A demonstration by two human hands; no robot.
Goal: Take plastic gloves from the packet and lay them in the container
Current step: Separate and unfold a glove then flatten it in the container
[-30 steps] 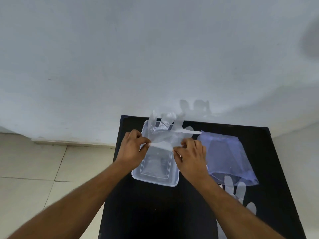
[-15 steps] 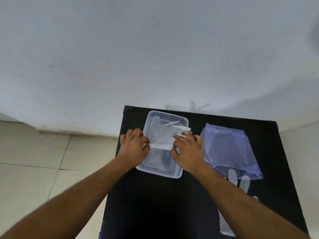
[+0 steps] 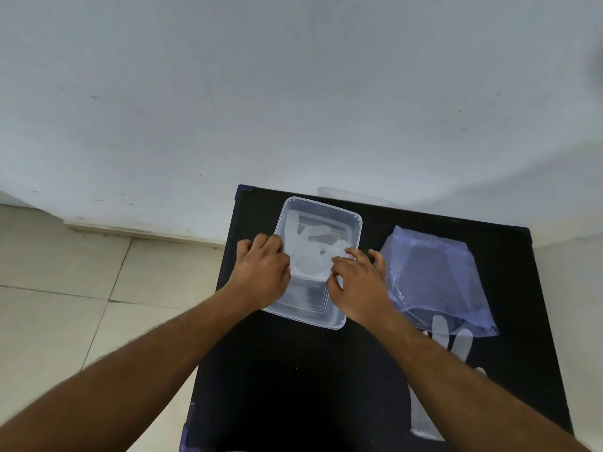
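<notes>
Clear rectangular container (image 3: 354, 223), black table (image 3: 293, 386): left hand (image 3: 262, 275), right hand (image 3: 357, 285) pinching filmy glove (image 3: 310, 256) inside; crinkled bluish packet (image 3: 437, 282) at 3 o'clock.

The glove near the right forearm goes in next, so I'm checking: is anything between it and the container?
Only the person's own right forearm crosses between the loose glove and the container; otherwise bare table.

Plain pale grey-white wall (image 3: 293, 93) fills the upper view, with a few small dark marks and soft shadows toward its right side. Light beige tiled floor (image 3: 58, 288) at left, thin dark grout lines, and a low skirting strip (image 3: 137, 230) where wall meets floor. Black-topped table (image 3: 293, 386) stands against the wall, its left far corner edged blue; lighting is even and diffuse.
</notes>
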